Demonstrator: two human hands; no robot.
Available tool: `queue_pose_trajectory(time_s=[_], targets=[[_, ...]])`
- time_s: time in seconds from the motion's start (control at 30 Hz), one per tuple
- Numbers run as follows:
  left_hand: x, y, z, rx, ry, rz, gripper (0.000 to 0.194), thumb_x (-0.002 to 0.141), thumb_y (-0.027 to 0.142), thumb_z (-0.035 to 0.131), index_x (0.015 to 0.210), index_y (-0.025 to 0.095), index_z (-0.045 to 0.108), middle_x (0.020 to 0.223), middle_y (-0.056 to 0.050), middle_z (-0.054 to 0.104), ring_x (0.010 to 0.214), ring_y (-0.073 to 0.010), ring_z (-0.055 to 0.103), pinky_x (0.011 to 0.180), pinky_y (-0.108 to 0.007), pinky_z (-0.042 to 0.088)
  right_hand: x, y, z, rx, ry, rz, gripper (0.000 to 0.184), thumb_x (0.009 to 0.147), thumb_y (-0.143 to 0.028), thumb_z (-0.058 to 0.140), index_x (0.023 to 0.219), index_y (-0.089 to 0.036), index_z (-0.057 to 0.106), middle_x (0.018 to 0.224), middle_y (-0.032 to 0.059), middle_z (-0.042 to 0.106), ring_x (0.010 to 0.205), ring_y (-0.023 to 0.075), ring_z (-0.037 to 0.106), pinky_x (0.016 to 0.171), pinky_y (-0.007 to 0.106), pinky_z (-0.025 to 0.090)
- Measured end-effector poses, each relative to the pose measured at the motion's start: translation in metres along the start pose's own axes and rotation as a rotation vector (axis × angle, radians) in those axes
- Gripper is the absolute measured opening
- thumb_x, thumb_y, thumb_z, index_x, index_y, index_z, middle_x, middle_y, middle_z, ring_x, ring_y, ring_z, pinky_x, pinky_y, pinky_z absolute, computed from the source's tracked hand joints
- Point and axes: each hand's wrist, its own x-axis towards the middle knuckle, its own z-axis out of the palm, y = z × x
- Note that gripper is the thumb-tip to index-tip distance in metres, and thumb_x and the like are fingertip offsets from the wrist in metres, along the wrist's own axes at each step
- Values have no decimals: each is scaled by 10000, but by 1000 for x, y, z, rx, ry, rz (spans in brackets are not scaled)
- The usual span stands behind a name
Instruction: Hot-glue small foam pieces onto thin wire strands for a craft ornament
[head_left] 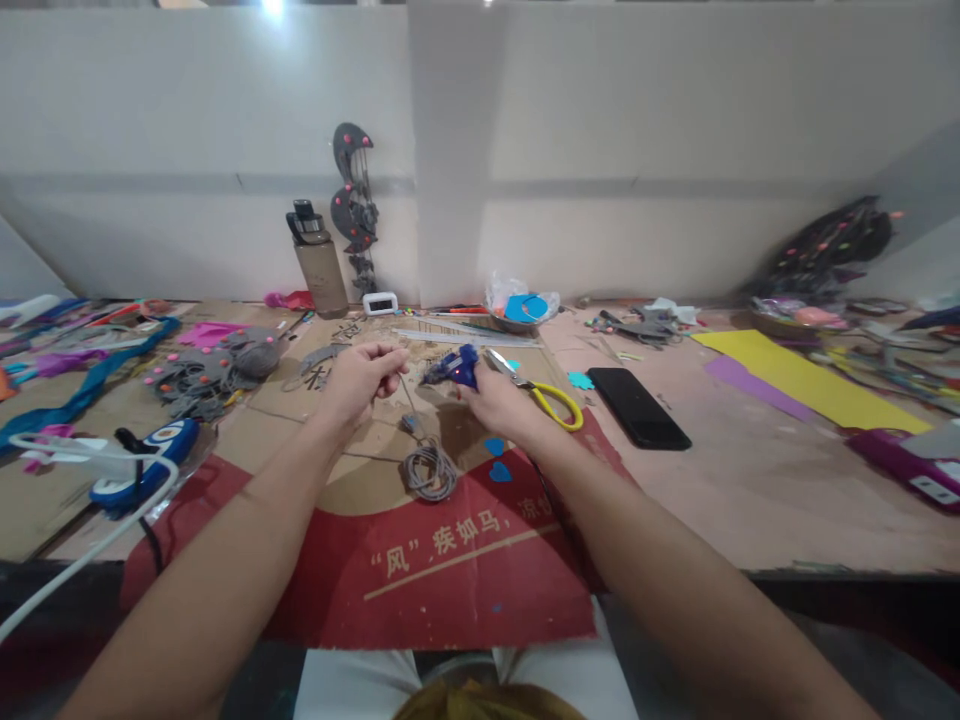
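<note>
Between the thumb and fingers of my left hand (pixel 373 376), a thin grey cord (pixel 406 385) is pinched. It hangs toward a coiled bundle of grey cord (pixel 430 472) lying on the cardboard. My right hand (pixel 496 398) is wrapped around a small blue glue gun (pixel 460 366), its dark nozzle pointing left toward the cord. A tiny red light shows on its body. Just right of that hand lie scissors (pixel 556 404) with yellow handles. Two blue heart cutouts (pixel 499 471) rest below my right wrist.
Red-and-tan cardboard (pixel 330 560) covers the table under my hands. A black phone (pixel 637 408) lies to the right, near yellow sheets (pixel 810 378). Behind stand a bottle (pixel 321 265) and a small white clock-like device (pixel 380 304). At left, a power strip (pixel 146 465) trails a white cable.
</note>
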Motion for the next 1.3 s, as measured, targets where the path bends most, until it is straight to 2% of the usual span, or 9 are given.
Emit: queue_pose_trajectory(time_s=[0.1,0.2,0.37,0.53,0.67,0.77,0.83,1.07,1.3], targets=[[-4,3,4,-24,-86,-29,210,657,326,697,695,142,603,659,-16,634,366,-21,401,320,-167,177,-3,-11,0,-283,5,28,231,838,-326,557,901,-106,591,995,247,606,997,343,558,877,476,405],[-6,4,7,7,-163,-60,227,662,341,704,686,134,611,642,-21,630,364,-20,402,320,-159,179,-6,-20,-9,-354,121,36,265,811,-329,600,925,-91,592,1057,260,565,1079,369,484,927,528,350],[-8,2,10,32,-199,-102,245,647,344,724,713,134,617,622,-17,623,372,-30,426,325,-153,201,-7,-24,-18,-244,244,-1,364,812,-286,594,1109,-86,528,1131,221,525,1074,326,468,918,485,378],[-9,2,11,73,-198,-101,234,647,345,719,684,139,616,594,-8,610,373,-34,423,336,-160,217,-4,-16,-16,-172,175,-3,348,818,-214,554,1145,-96,526,1099,190,550,1059,302,492,928,466,383],[-9,1,12,97,-215,-102,222,653,346,715,692,147,625,574,-4,600,377,-40,423,344,-168,225,-4,-15,-17,77,269,-167,313,853,-219,503,1159,-155,506,1082,134,556,971,227,533,874,400,442],[-9,0,11,97,-238,-106,216,666,347,706,701,149,629,578,-7,598,387,-44,427,355,-170,242,-5,-22,-19,236,234,-338,259,878,-254,487,1124,-184,522,1061,100,559,907,181,546,808,339,472],[-9,-1,11,97,-251,-107,212,670,344,702,688,148,623,576,-6,591,392,-44,426,358,-170,245,-6,-27,-19,270,199,-383,223,879,-262,495,1085,-197,548,1058,91,560,909,177,544,788,330,473],[-10,0,12,121,-281,-113,207,677,341,695,697,146,626,583,-3,585,393,-41,427,364,-171,246,-5,-28,-18,289,187,-367,151,855,-266,550,978,-205,612,1000,71,587,893,176,543,774,330,451],[-11,0,13,145,-280,-97,221,686,342,691,742,136,633,611,-9,599,413,-43,444,375,-165,272,-6,-30,-18,243,181,-360,83,851,-247,567,798,-193,598,814,36,611,833,169,539,763,300,408]])
